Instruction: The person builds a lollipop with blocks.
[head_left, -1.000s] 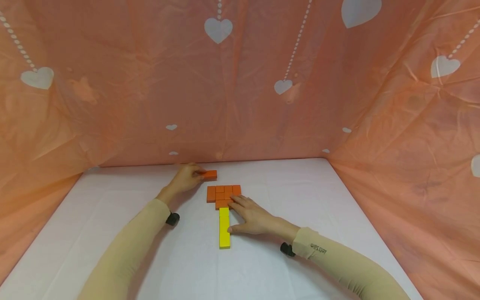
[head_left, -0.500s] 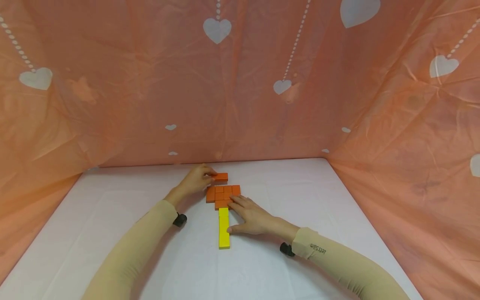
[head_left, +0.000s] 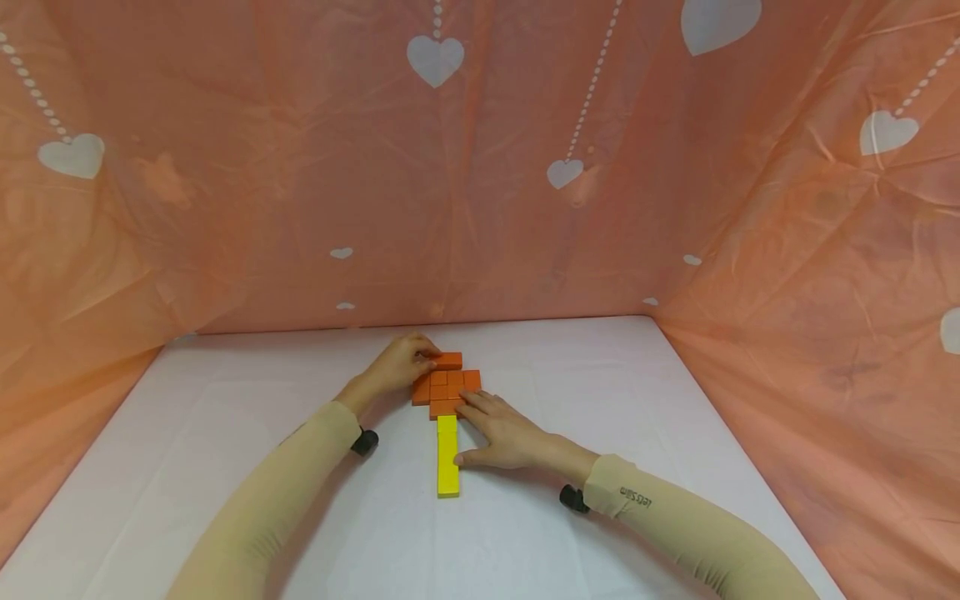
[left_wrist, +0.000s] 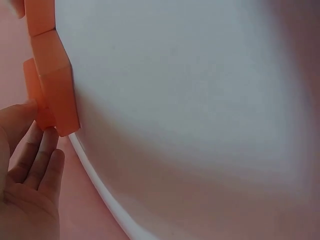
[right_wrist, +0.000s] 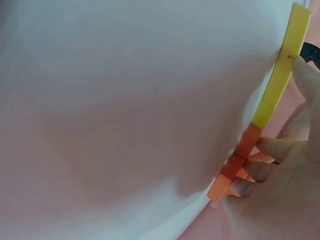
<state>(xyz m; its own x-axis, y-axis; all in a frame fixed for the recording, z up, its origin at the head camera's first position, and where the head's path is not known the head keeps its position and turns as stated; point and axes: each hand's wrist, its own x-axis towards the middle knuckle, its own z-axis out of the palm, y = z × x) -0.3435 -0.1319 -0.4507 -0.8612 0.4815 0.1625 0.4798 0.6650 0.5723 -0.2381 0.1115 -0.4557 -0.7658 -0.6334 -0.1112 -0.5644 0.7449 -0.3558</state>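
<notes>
At the far end of a flat group of orange blocks point(head_left: 447, 385), my left hand point(head_left: 397, 365) pinches a separate orange block point(head_left: 450, 360) between thumb and fingers. That block lies lengthwise across, right by the group's back edge. In the left wrist view, the thumb of my left hand point(left_wrist: 30, 165) presses the held block, partly hidden behind a nearer orange block point(left_wrist: 56, 92). A yellow strip point(head_left: 447, 458) runs from the group toward me; the right wrist view shows a long yellow block point(right_wrist: 287, 55) and a short one point(right_wrist: 263, 115). My right hand point(head_left: 506, 433) lies spread, fingertips on the orange blocks, thumb against the yellow strip.
The blocks lie on a white-covered table point(head_left: 637, 392). A peach curtain point(head_left: 480, 208) with white hearts encloses the back and both sides. Dark wrist cameras stick out under both sleeves, including the one at my left wrist point(head_left: 365, 442).
My left hand has carried the orange block to the right and then slightly nearer, up to the back edge of the orange group. The right hand has stayed in place.
</notes>
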